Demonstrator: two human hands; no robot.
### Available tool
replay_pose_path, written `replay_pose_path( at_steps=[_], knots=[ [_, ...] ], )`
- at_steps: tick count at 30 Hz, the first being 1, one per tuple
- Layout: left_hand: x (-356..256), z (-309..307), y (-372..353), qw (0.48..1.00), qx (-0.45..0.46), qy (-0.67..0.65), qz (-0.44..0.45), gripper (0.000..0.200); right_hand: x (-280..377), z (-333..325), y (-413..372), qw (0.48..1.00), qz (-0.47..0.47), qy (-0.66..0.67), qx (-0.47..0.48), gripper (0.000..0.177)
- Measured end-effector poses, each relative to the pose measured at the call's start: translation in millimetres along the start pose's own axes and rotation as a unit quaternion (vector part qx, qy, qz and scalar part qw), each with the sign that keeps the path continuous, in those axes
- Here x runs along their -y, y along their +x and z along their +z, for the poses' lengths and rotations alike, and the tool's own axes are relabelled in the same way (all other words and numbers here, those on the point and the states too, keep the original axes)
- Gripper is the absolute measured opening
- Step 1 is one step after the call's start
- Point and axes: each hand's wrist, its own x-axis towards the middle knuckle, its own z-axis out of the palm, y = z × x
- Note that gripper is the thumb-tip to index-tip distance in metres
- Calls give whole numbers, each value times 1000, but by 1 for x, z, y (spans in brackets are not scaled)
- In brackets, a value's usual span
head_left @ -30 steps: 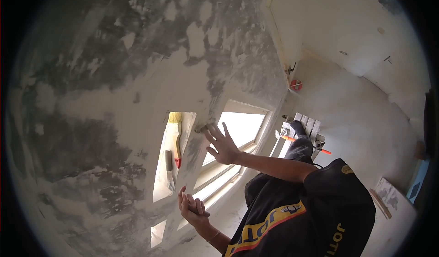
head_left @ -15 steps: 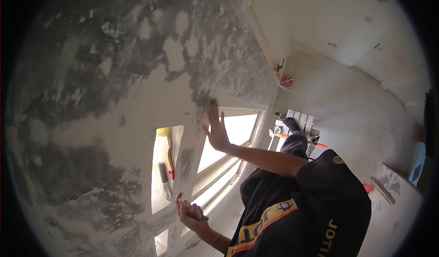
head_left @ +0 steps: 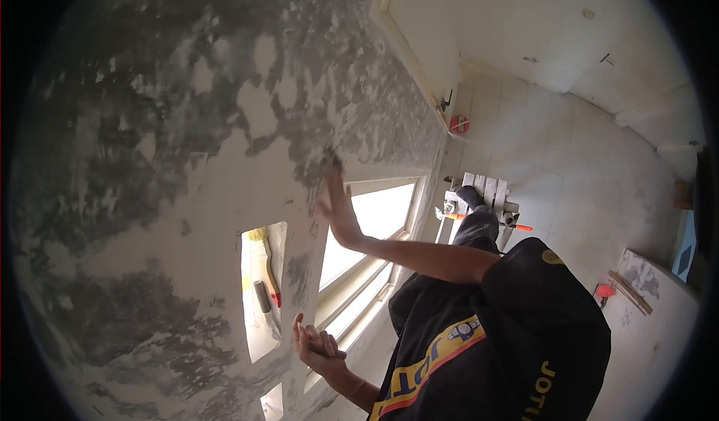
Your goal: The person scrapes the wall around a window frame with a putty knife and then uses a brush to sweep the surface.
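My right hand reaches forward to the patchy grey and white wall, beside a bright window opening. Its fingers are stretched out and slightly blurred, with a small dark patch at the fingertips. Lower in the view, my left hand has most fingers curled in and one finger raised. What it holds, if anything, is hidden in the palm. Close by, a paintbrush with yellow bristles and a red handle end lies in a narrow opening in the wall. A grey cylindrical object lies against it.
My foot stands on a slatted wooden platform, where an orange-handled tool lies. Beyond are a red round object and the pale floor. Boards and a red item lie at the right.
My right hand has shifted a little up and left in the view, still by the wall. My left hand stays curled; the whole view has tilted slightly.
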Motion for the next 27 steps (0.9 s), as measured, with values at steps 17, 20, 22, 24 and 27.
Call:
replay_pose_path(
  at_steps=[17,20,22,24,27],
  knots=[
    [-15,-1,6,956,-57,266,112,25,-5,2,6,999,34,6,28,77],
    [-21,-8,19,862,-110,458,185,21,2,9,-22,999,29,29,-12,75],
    [-26,-9,31,801,-90,542,237,20,1,15,-49,995,8,6,98,76],
    [-35,3,35,744,-71,619,243,21,-5,15,-42,995,6,14,99,78],
    [-39,-6,47,686,1,664,299,21,0,-10,7,997,48,58,-17,78]
  ],
)
